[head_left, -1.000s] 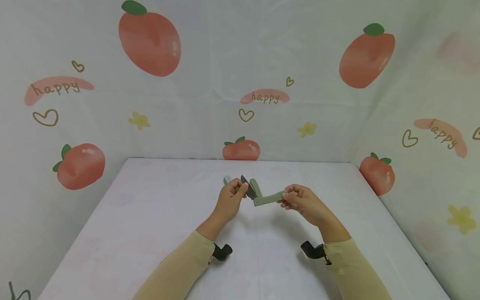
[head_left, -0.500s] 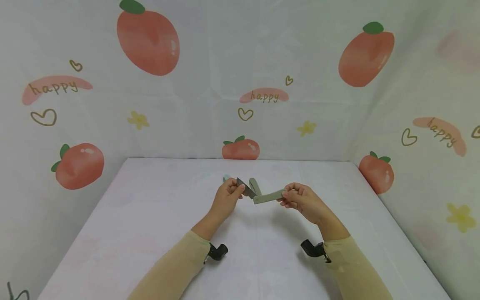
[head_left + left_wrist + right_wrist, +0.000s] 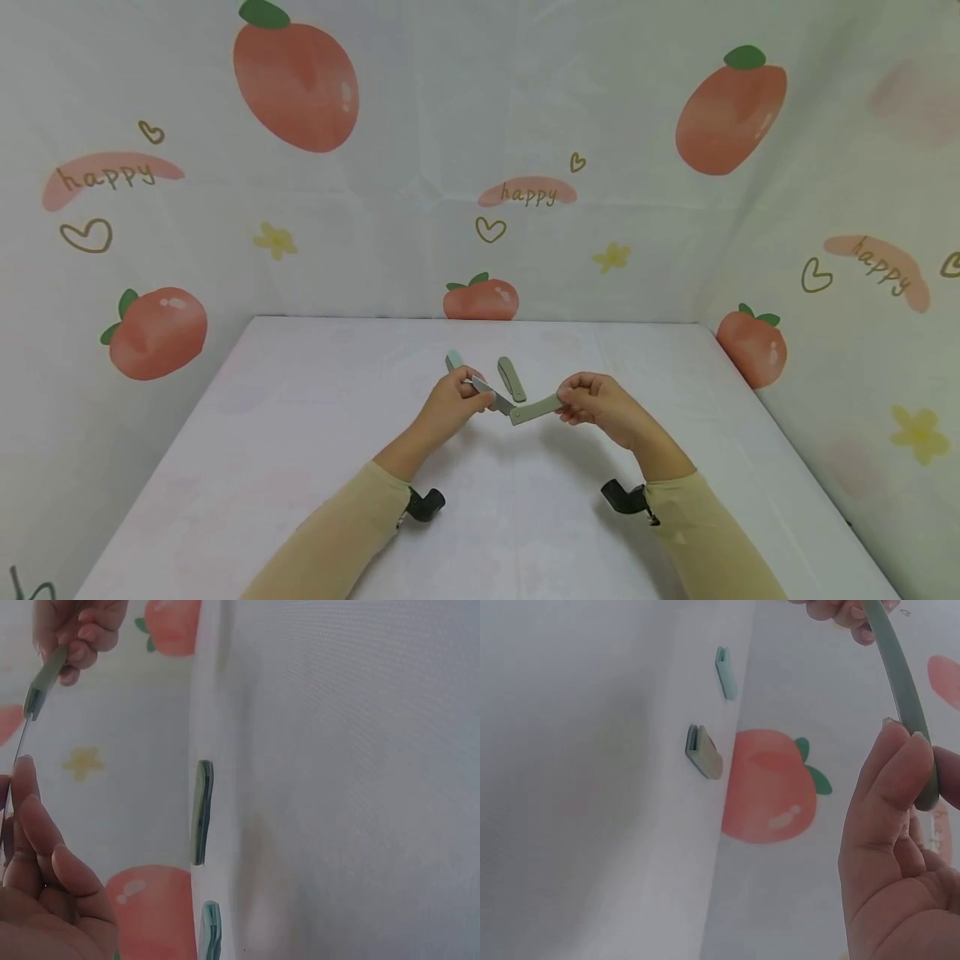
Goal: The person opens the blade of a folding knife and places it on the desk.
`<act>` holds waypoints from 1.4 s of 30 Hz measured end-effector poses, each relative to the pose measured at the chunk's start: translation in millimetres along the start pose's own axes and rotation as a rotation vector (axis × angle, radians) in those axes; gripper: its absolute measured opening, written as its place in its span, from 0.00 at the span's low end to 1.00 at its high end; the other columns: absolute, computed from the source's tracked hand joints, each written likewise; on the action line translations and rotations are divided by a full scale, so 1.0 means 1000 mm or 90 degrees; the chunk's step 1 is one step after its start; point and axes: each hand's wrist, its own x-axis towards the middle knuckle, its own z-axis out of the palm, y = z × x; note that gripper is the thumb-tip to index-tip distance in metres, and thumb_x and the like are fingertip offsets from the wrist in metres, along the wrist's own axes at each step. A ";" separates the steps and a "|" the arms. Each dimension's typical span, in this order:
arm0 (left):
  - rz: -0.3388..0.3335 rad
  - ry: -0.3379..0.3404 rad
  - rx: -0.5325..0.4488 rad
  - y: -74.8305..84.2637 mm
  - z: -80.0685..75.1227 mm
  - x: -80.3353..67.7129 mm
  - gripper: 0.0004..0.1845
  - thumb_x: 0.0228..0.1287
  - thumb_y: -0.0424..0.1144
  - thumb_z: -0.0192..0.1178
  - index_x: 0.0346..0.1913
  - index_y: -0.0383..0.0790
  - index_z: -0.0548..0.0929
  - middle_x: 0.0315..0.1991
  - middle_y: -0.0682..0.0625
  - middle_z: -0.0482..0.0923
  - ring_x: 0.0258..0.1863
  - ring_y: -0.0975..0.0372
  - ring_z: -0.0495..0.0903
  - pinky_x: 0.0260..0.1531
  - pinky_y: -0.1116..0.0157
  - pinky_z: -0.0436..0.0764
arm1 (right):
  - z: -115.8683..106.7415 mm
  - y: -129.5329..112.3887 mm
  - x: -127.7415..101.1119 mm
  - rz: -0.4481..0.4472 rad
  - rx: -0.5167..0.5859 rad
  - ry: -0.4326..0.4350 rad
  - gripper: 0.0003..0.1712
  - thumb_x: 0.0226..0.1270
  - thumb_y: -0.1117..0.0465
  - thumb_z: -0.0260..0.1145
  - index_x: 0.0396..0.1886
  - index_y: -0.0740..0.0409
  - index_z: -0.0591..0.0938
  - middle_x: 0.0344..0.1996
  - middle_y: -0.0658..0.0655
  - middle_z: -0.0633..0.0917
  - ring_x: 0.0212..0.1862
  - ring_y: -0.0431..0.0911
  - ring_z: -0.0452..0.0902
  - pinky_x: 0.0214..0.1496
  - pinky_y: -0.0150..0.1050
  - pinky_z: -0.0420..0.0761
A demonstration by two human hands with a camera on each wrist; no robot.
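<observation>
A green-handled folding knife (image 3: pixel 536 409) is held between both hands above the white table, its blade swung out from the handle. My left hand (image 3: pixel 448 402) pinches the grey blade (image 3: pixel 501 402) between thumb and fingers, covering part of it. The far end of the handle is gripped by my right hand (image 3: pixel 603 408) with thumb and fingertips; in the right wrist view the handle (image 3: pixel 904 682) stands between them. Behind the knife lies a second, folded green knife (image 3: pixel 512 379) on the table. A mint folded knife (image 3: pixel 453 360) lies just beyond my left hand.
The white table (image 3: pixel 315 467) reaches back to a fabric backdrop (image 3: pixel 390 200) printed with fruit and lettering. Similar cloth stands at both sides. Black wrist cameras (image 3: pixel 426 505) hang under the forearms, close above the table.
The blade has swung flatter and farther out from the handle. My left hand has shifted slightly left and down, the knife has come a little nearer, and the folded green knife shows fully.
</observation>
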 end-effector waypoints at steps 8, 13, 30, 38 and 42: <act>-0.017 0.011 0.031 -0.002 -0.005 -0.002 0.09 0.70 0.41 0.63 0.40 0.37 0.78 0.31 0.37 0.84 0.31 0.62 0.78 0.36 0.63 0.69 | 0.000 -0.001 -0.001 -0.002 -0.042 -0.037 0.11 0.74 0.64 0.62 0.44 0.71 0.76 0.30 0.55 0.84 0.33 0.43 0.81 0.39 0.35 0.81; -0.037 -0.017 0.038 -0.003 -0.007 -0.002 0.12 0.68 0.45 0.66 0.44 0.39 0.81 0.32 0.43 0.87 0.34 0.61 0.78 0.38 0.62 0.69 | -0.001 -0.002 -0.002 -0.004 -0.041 -0.032 0.11 0.75 0.63 0.62 0.43 0.71 0.77 0.30 0.54 0.85 0.33 0.43 0.81 0.39 0.35 0.81; -0.014 -0.070 -0.045 -0.003 -0.013 -0.003 0.09 0.69 0.37 0.64 0.33 0.35 0.77 0.31 0.49 0.88 0.33 0.60 0.78 0.44 0.55 0.75 | 0.001 -0.002 -0.002 -0.014 -0.035 -0.027 0.12 0.75 0.62 0.63 0.45 0.70 0.76 0.31 0.54 0.85 0.34 0.43 0.81 0.40 0.35 0.81; -0.003 0.001 -0.097 0.001 -0.009 -0.002 0.10 0.68 0.32 0.63 0.30 0.36 0.75 0.29 0.49 0.87 0.30 0.62 0.76 0.40 0.61 0.72 | 0.003 -0.001 0.001 -0.013 -0.012 0.021 0.10 0.75 0.64 0.61 0.44 0.69 0.76 0.32 0.56 0.85 0.34 0.43 0.81 0.40 0.34 0.81; -0.005 0.051 -0.112 0.003 -0.006 0.001 0.10 0.68 0.31 0.63 0.30 0.36 0.75 0.28 0.49 0.87 0.28 0.63 0.74 0.37 0.65 0.71 | 0.006 0.000 0.003 -0.013 0.025 0.065 0.08 0.76 0.64 0.60 0.43 0.68 0.75 0.33 0.55 0.85 0.35 0.42 0.82 0.41 0.34 0.82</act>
